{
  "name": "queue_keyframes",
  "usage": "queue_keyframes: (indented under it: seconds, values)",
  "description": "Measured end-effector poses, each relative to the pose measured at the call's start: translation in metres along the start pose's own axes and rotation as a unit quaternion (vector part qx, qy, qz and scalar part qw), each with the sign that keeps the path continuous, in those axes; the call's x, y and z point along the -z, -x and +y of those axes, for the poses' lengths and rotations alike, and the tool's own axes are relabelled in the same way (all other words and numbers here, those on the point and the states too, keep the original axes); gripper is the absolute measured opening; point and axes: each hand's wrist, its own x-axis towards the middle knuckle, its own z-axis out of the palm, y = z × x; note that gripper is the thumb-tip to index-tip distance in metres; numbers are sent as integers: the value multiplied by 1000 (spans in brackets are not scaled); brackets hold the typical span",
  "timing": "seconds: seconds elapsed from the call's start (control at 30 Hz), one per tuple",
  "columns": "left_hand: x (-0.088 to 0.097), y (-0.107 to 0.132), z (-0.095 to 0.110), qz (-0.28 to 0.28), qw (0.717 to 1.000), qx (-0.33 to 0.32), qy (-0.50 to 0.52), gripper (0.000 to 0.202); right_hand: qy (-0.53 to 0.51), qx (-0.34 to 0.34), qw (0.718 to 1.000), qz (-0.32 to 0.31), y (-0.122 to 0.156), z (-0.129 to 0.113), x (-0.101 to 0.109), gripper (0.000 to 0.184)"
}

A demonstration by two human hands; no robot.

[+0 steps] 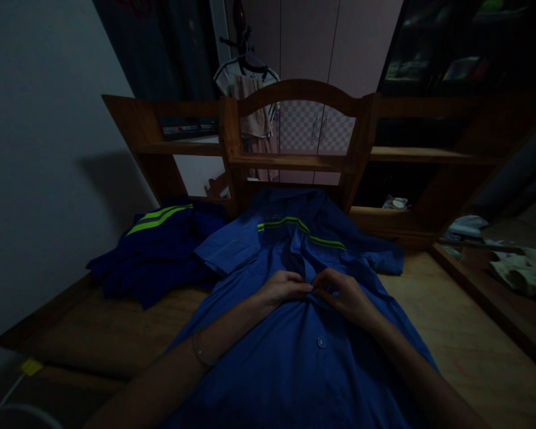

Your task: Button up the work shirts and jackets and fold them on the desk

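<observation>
A blue short-sleeved work shirt [268, 351] with a yellow-green stripe across the chest lies spread on the wooden surface, its collar end away from me. At the middle of its front opening my left hand [283, 289] pinches the fabric edge. Right beside it, almost fingertip to fingertip, my right hand [342, 292] pinches the same spot of the placket. Whatever sits between the fingertips is too small and dark to make out. Lower on the front, below my hands, a round button [321, 342] shows.
A crumpled dark-blue garment [161, 256] with yellow-green stripes lies at the left, beside the wall. Behind the shirt stands a wooden shelf frame [295, 161]. A light-coloured cloth item [524, 271] lies far right, past a wooden rail [495, 310]. The room is dim.
</observation>
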Motion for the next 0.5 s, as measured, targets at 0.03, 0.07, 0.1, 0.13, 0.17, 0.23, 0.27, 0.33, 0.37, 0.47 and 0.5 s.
queue_keyframes:
  seconds: [0.03, 0.07, 0.1, 0.13, 0.17, 0.23, 0.27, 0.33, 0.37, 0.47, 0.5]
  values:
    - [1, -1, -1, 2, 1000, 3, 1, 39, -1, 3, 1000, -1, 0, 0, 0, 12]
    - [1, -2, -1, 4, 1000, 6, 3, 38, -3, 6, 1000, 0, 1, 0, 1, 12]
    - [2, -2, -1, 6, 1000, 11, 7, 37, -6, 9, 1000, 0, 1, 0, 1, 12]
    - [2, -2, -1, 7, 1000, 15, 9, 35, -10, 10, 1000, 0, 1, 0, 1, 12]
    - [2, -2, 0, 7, 1000, 18, 10, 34, -14, 11, 1000, -3, 2, 0, 1, 13]
    - [1, -1, 2, 11, 1000, 21, 8, 33, -22, 12, 1000, -5, 3, 0, 1, 16]
    - [0, -1, 2, 17, 1000, 21, 7, 34, -26, 12, 1000, -4, 3, 0, 1, 17]
    - [-1, 0, 2, 32, 999, 18, -1, 35, -31, 10, 999, 4, 2, 1, 0, 20]
    - [-1, 0, 1, 36, 999, 13, -6, 35, -34, 8, 999, 8, 2, 1, -1, 21]
    - [-3, -1, -2, 31, 999, -17, -25, 34, -44, -8, 999, 11, 1, 3, -2, 22]
    - [-3, -1, -3, 30, 999, -27, -28, 34, -49, -15, 999, 10, 0, 4, -2, 22]
